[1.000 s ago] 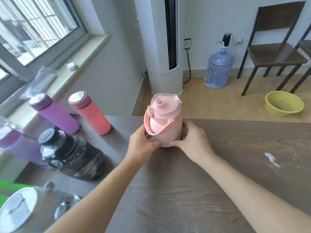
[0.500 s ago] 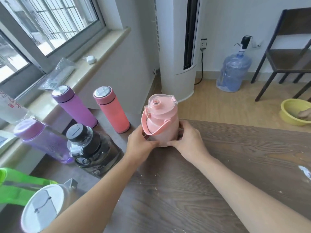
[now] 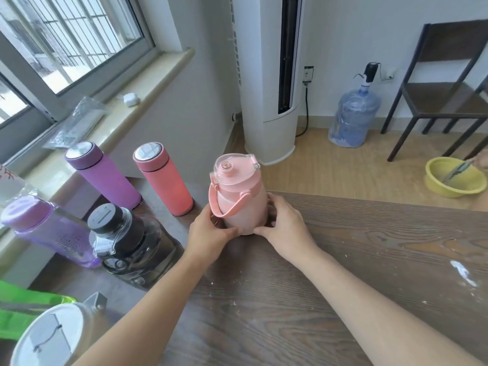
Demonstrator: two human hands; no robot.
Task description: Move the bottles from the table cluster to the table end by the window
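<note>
Wood-grain counter [image 3: 343, 260] lay under our forearms, with a white-lidded jug [image 3: 50, 336] nearest us at the left edge. Further out, our left hand [image 3: 211, 233] and right hand [image 3: 285, 228] cupped the pink bottle [image 3: 240, 202] low on its body, fingers [image 3: 274, 204] wrapped round it from both sides, thumbs meeting at its base. It stood upright, long axis vertical, lid toward the ceiling, strap handle facing us, its base at or just above the counter; we could not tell which. The window end lay to our left, so we judged the left hand nearer the goal. Beyond stood a dark jug [image 3: 137, 241], a lilac bottle [image 3: 50, 231], a purple flask [image 3: 103, 175] and a coral flask [image 3: 163, 178], then the windowsill [image 3: 148, 83].
</note>
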